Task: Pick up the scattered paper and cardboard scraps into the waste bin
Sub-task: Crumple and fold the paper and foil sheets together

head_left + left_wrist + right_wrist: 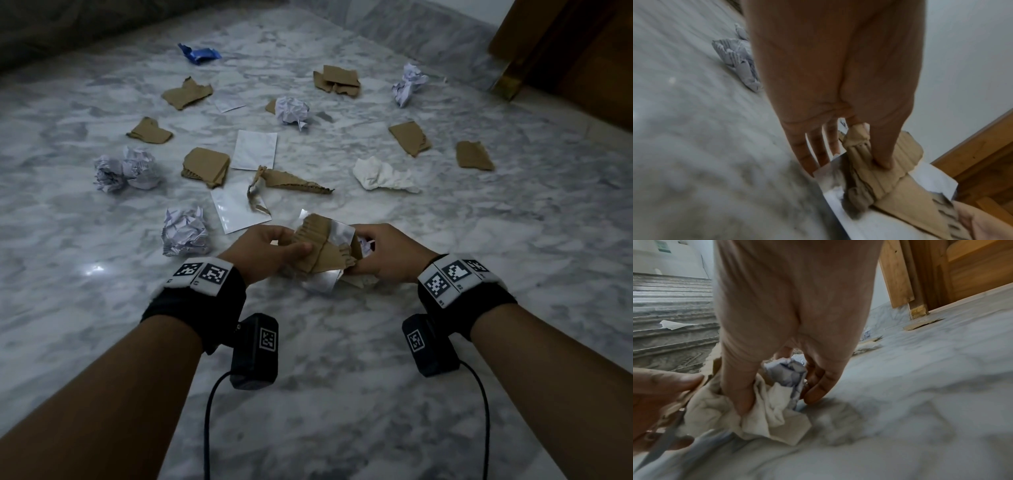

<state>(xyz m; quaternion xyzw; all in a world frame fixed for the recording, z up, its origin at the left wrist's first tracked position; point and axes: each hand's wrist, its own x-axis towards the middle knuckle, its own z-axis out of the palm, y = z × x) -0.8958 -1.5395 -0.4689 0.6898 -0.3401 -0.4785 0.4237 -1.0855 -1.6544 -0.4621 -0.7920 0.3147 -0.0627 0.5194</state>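
A grey-veined marble floor point(342, 359) carries scattered brown cardboard scraps point(206, 167), crumpled paper balls point(185, 231), flat white sheets point(254, 149), a rumpled white tissue point(380, 174) and, at the far side, a blue wrapper point(200, 53)

Bare forearms, each wrist wrapped in a black band point(191, 308) topped with white blocks of black square codes. Below each band, a black camera box point(255, 349) bearing its own code tag. From each box, a black cable point(209, 428).
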